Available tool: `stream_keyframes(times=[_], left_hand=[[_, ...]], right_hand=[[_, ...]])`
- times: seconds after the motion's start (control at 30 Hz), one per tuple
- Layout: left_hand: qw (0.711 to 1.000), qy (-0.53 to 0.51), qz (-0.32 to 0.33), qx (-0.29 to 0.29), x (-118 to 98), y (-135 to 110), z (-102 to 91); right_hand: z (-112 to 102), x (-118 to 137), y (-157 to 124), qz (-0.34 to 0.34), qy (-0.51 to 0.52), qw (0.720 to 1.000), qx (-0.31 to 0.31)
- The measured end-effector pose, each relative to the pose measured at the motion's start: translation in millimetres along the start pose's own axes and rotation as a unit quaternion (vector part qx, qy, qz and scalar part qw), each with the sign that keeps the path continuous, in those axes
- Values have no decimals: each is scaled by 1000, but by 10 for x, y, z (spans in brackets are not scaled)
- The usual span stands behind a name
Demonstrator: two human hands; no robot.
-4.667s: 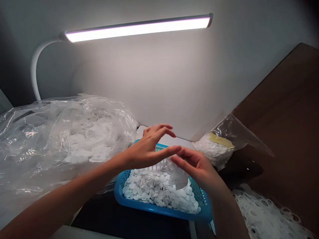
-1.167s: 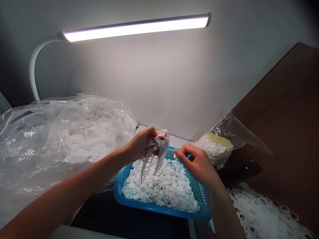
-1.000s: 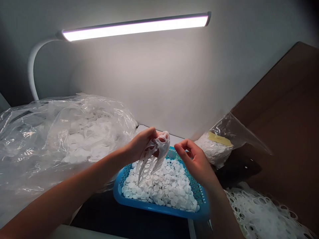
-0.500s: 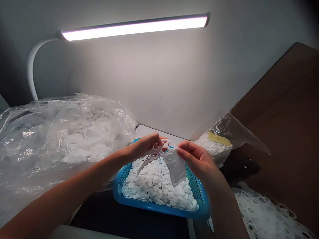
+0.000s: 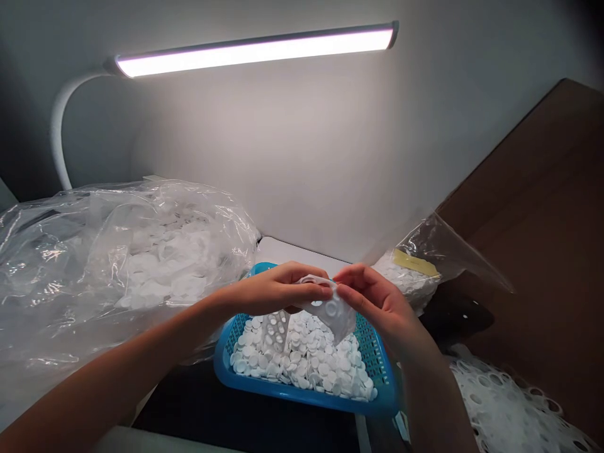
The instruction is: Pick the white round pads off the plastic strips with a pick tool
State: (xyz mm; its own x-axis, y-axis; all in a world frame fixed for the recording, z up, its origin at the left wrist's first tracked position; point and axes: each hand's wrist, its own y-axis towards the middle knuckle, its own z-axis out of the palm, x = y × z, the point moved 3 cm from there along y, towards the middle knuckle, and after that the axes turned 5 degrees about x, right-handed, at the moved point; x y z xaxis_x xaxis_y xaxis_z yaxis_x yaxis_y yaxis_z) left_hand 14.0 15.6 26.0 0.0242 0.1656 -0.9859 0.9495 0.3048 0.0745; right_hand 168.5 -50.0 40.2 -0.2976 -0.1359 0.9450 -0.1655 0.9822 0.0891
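Note:
Between my hands is a thin white sheet (image 5: 340, 319) with round cut-outs, some holes punched through and some discs still in it. My left hand (image 5: 292, 286) pinches it near its top, thumb on the near side, and a perforated part hangs down below the palm. With thumb and fingertips, my right hand (image 5: 372, 299) grips the sheet's upper right edge, close to my left thumb. Directly below both hands stands a blue basket (image 5: 292, 395), heaped with small white discs (image 5: 302, 368). Part of the sheet is hidden behind my left hand.
A large clear plastic bag (image 5: 141, 264) of white pieces lies at left. Another clear bag (image 5: 408, 280) with a yellow label sits behind right. Punched-out white sheets (image 5: 509, 402) pile up at lower right. A lit lamp (image 5: 259, 50) hangs above, and a brown panel (image 5: 542, 207) stands at right.
My left hand has moved right along the sheet, its thumb now near my right fingertips. The sheet has bunched up, with less of it hanging between the hands.

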Motion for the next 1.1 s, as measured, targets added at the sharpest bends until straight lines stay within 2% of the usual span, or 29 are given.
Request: stream_keyframes(times=[0.1,0.17,0.33,0.47,0.63,0.8,1.1], left_hand=[[999,20,25,-19,-37,-6,4],[998,42,43,-33,-54,-10,13],[996,79,43,-24,-36,-22,59],[996,80,31,-13,-25,-27,71],[996,68,41,-26,-48,-22,68],[998,-43,29,-31,6,8,77],[971,-223,37,-74,36,77,41]], right_hand=[[-12,28,-25,-34,-95,987,-122],[13,28,-46,-34,-152,977,-145],[94,-11,-56,-11,-179,981,-70],[77,0,-65,18,-117,993,-26],[66,12,-68,1,-41,998,43],[55,-27,-23,-24,22,999,39],[41,-37,26,-9,111,994,9]])
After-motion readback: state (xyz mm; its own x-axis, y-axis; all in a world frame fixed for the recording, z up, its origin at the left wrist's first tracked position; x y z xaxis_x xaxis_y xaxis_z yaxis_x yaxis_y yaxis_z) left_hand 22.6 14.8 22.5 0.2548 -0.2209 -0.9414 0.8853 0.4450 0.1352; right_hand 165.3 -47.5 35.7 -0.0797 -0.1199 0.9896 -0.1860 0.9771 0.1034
